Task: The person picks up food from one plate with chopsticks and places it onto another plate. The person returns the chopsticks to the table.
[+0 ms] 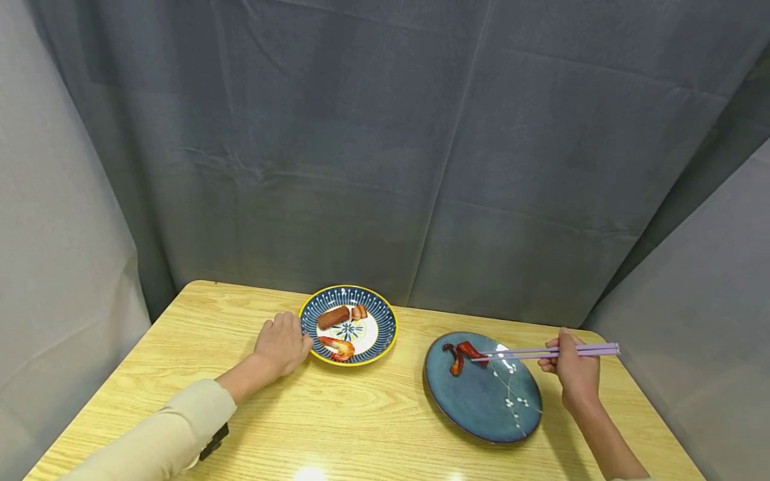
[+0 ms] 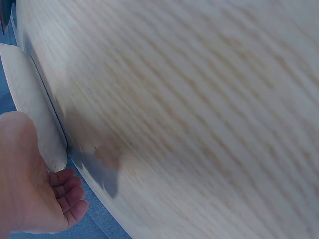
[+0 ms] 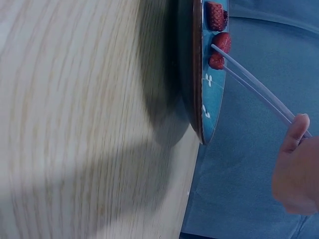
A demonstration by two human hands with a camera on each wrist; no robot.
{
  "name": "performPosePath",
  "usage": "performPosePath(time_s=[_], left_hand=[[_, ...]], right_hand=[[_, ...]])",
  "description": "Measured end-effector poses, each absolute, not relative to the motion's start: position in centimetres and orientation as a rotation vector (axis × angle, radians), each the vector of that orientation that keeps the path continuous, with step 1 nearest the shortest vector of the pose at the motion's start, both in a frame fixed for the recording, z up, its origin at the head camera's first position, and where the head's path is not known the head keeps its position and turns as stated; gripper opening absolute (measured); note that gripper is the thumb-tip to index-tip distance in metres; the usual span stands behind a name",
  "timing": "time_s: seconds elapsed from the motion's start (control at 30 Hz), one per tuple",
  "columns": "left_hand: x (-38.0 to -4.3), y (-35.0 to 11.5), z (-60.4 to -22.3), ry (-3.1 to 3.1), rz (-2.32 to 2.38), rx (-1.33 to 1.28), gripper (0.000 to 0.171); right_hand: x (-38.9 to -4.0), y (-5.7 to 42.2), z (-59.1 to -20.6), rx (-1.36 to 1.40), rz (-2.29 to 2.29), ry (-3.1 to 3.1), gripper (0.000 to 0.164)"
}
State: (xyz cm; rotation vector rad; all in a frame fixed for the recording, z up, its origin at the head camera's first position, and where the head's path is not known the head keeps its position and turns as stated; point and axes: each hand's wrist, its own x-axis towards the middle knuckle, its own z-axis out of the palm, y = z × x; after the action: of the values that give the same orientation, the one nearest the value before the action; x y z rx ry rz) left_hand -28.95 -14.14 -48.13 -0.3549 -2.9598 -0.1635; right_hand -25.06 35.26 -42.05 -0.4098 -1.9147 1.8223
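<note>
In the head view, my left hand [image 1: 283, 346] is beside the left rim of a blue-and-white patterned plate [image 1: 385, 337] with a yellow edge. Its thumb lies against that rim, and the other fingers curl loosely in the left wrist view. My right hand [image 1: 577, 374] holds a pair of light purple chopsticks [image 1: 541, 353]. Their tips touch a glossy red food piece [image 1: 472, 351] on a dark blue plate [image 1: 481, 401]; whether they grip it I cannot tell. A curved, dark red food piece [image 1: 456, 361] lies just left of it.
On the patterned plate are a shrimp [image 1: 338, 348], a brown block-shaped food piece [image 1: 333, 317] and a small striped piece [image 1: 359, 312]. The wooden table [image 1: 361, 421] runs back to a grey curtain [image 1: 373, 167]. Pale curtains hang at both sides.
</note>
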Motion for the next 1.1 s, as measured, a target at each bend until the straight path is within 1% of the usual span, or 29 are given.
performPosePath(time_s=[0.23,1.1], left_hand=[[-29.03,-14.13,-48.27,-2.952,-0.158,-0.356,0.030],[-29.01,-13.95,-48.25,-2.954,-0.199,-0.333,0.030]], right_hand=[[-25.12,35.33,-42.11,-0.410,1.811,-1.929,0.041],[-25.19,35.79,-42.29,-0.420,1.823,-1.968,0.040]])
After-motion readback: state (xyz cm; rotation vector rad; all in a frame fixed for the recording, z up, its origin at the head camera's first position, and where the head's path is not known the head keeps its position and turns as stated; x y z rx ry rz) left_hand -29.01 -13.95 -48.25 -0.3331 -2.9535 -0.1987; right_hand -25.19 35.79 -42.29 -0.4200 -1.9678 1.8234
